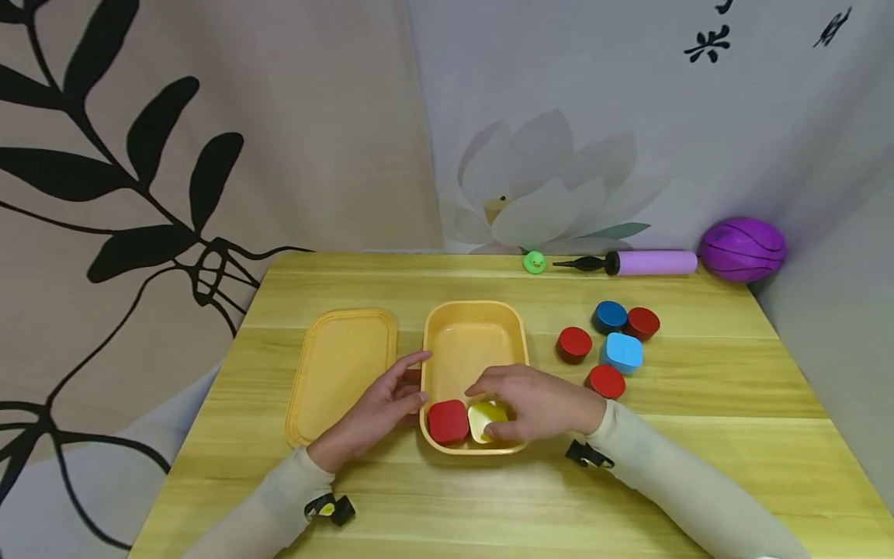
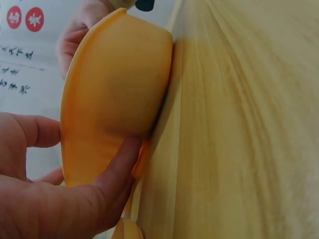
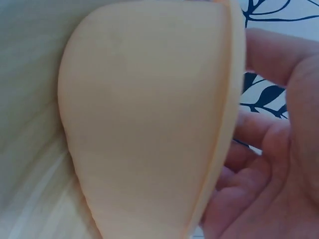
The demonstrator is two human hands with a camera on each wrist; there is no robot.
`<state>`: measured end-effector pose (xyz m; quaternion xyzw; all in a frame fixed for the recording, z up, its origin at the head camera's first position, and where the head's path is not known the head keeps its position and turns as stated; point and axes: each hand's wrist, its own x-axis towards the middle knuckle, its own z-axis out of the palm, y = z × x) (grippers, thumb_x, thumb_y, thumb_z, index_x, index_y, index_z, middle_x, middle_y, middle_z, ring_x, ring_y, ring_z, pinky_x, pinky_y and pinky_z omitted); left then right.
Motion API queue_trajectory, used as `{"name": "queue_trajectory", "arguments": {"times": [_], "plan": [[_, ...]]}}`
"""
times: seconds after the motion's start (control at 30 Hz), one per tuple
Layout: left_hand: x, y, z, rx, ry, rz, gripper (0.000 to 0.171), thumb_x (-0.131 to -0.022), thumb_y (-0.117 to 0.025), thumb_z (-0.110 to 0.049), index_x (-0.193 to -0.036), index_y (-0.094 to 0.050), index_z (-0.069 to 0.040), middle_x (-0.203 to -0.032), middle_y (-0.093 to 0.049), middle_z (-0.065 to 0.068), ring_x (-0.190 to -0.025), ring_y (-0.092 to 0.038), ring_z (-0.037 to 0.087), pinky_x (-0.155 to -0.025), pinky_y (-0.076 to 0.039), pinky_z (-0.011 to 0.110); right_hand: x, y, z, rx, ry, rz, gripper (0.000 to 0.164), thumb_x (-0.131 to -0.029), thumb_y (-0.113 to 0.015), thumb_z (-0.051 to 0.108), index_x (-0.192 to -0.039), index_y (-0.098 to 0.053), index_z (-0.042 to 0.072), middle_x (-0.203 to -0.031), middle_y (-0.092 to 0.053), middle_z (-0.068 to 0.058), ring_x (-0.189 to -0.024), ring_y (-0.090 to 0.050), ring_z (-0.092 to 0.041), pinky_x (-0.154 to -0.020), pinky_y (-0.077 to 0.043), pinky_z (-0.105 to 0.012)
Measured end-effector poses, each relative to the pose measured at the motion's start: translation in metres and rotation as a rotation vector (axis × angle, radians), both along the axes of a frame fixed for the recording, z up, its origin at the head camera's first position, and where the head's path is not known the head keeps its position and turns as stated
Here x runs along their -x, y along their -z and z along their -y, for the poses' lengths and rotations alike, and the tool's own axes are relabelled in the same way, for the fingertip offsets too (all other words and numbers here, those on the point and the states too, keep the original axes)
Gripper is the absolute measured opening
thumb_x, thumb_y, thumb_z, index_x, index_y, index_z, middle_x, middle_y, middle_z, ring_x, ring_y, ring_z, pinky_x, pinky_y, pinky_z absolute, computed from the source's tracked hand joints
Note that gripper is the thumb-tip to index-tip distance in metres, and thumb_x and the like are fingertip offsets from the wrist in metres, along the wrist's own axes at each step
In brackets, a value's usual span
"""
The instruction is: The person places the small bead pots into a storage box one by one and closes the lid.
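Note:
A yellow-orange rectangular container [image 1: 475, 341] with rounded corners stands on the table, its side wall [image 2: 124, 79] filling much of both wrist views. Inside, at the near end, a red rounded-square block [image 1: 448, 421] lies left of a yellow rounded-square block [image 1: 482, 419]. My right hand [image 1: 541, 400] reaches over the container's right rim and holds the yellow block between thumb and fingers; the rim hides that block in the right wrist view. With fingers extended, my left hand [image 1: 380, 404] touches the container's left side, one finger [image 2: 122, 159] against the outer wall.
A matching flat lid [image 1: 342, 373] lies left of the container. To the right are red round blocks [image 1: 573, 345], a dark blue round block [image 1: 609, 317] and a light blue rounded-square block [image 1: 621, 352]. A green duck [image 1: 534, 262], purple pump [image 1: 653, 262] and purple ball [image 1: 743, 249] line the back edge.

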<state>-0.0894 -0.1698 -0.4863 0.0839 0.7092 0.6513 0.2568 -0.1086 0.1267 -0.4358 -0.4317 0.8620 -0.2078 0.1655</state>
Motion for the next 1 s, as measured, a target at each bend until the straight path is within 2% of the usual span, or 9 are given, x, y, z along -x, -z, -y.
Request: {"name": "queue_trajectory", "arguments": {"times": [0.17,0.47,0.53,0.77,1.0], "plan": [[-0.001,-0.001,0.001,0.000,-0.008,0.010,0.067,-0.107,-0.059,-0.012,-0.167,-0.030,-0.024,-0.155,-0.045,0.023,-0.136,-0.058,0.036,-0.094,-0.062,0.043,0.003,-0.003,-0.009,0.129,0.044,-0.005,0.045,-0.096,-0.076,0.032,-0.136,-0.069,0.012,-0.132,-0.071,0.000,-0.117,-0.068,-0.021,-0.100,-0.057,-0.042],[-0.001,-0.002,0.003,0.016,-0.016,0.000,0.067,-0.106,-0.062,-0.016,-0.165,-0.033,-0.027,-0.152,-0.047,0.021,-0.132,-0.060,0.033,-0.093,-0.063,0.044,0.011,-0.007,-0.037,0.368,0.181,-0.075,0.031,-0.096,-0.077,0.022,-0.126,-0.072,0.017,-0.125,-0.073,0.003,-0.105,-0.072,-0.021,-0.087,-0.062,-0.032],[-0.001,-0.002,0.003,0.026,-0.025,-0.002,0.066,-0.106,-0.063,-0.015,-0.164,-0.035,-0.029,-0.151,-0.048,0.020,-0.131,-0.061,0.032,-0.092,-0.063,0.043,0.013,-0.008,-0.044,0.409,0.212,-0.087,0.030,-0.096,-0.078,0.020,-0.125,-0.072,0.017,-0.123,-0.074,0.001,-0.103,-0.072,-0.020,-0.086,-0.063,-0.033],[-0.002,-0.004,0.004,0.029,-0.019,-0.014,0.065,-0.106,-0.062,-0.014,-0.163,-0.036,-0.031,-0.150,-0.049,0.020,-0.127,-0.062,0.028,-0.090,-0.062,0.043,0.017,-0.006,-0.076,0.490,0.341,-0.102,0.026,-0.097,-0.076,0.013,-0.123,-0.073,0.016,-0.116,-0.076,-0.003,-0.088,-0.072,-0.011,-0.075,-0.063,-0.033],[-0.002,-0.005,0.005,0.016,-0.008,-0.019,0.068,-0.106,-0.061,-0.014,-0.166,-0.031,-0.026,-0.151,-0.047,0.022,-0.130,-0.060,0.034,-0.092,-0.062,0.043,0.026,-0.005,-0.116,0.521,0.503,-0.100,0.025,-0.098,-0.075,0.011,-0.122,-0.074,0.015,-0.117,-0.077,0.000,-0.097,-0.072,-0.010,-0.082,-0.060,-0.022]]}}
